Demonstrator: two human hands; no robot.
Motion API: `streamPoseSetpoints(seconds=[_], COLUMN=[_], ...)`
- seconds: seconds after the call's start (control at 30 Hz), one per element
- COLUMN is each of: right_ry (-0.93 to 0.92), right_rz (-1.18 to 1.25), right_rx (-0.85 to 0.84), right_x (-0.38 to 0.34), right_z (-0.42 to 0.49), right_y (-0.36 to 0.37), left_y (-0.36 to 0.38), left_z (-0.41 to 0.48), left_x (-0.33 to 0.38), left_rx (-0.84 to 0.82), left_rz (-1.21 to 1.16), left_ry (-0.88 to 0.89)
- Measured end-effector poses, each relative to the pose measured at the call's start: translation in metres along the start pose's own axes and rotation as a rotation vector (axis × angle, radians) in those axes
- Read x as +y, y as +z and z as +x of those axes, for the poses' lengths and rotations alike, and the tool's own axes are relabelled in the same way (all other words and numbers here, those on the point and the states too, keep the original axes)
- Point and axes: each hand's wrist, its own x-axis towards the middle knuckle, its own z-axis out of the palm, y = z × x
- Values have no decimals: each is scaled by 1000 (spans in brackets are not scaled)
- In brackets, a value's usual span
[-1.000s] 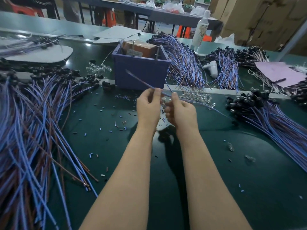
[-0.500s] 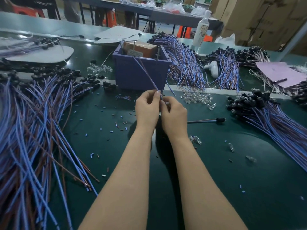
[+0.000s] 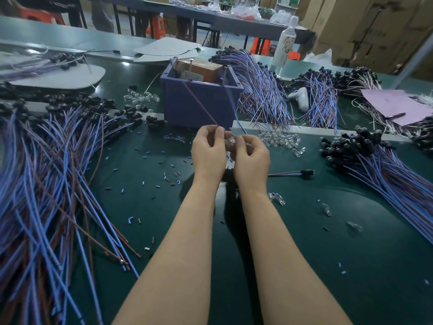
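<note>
Pushing the small clear part [image 3: 230,142] squarely onto the wire pair [image 3: 201,104] seems the aim, so the left hand [image 3: 208,153], pinching the wires just near of the box [image 3: 178,106], should brace while the right hand [image 3: 251,158], fingertips pinched on the part, presses straight.

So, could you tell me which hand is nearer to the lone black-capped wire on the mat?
Right. The right hand sits just left of the black-capped wire; the left hand is farther left.
</note>
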Motion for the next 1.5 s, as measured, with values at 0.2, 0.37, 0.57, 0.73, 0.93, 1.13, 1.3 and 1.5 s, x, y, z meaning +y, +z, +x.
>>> streamPoseSetpoints(seconds=[0.2, 0.37, 0.57, 0.73, 0.93, 1.13, 1.3, 1.5], right_ry=[-71, -145, -122, -125, -138, -134, -139, -138], right_rz=[-112, -332, -340, -348, -355, -344, -330, -329], right_rx=[52, -66, -122, -131, -144, -143, -151, -164], right_x=[0, 2, -1, -1, -1, -1, -1, 0], right_z=[-2, -8, -11, -12, -13, -13, -14, -13], right_y=[1, 6, 6, 6, 5, 5, 6, 6], left_y=[-5, -8, -9, -10, -10, -11, -10, -11], left_z=[4, 4, 7, 10, 11, 13, 13, 13], left_x=[0, 3, 2, 0, -2, -1, 0, 1], left_rx=[199, 182, 147, 129, 129, 95, 75, 79], left_rz=[-9, 65, 109, 116, 123, 119, 120, 114], left_ry=[-48, 12, 22, 19, 10, 9, -6, -16])
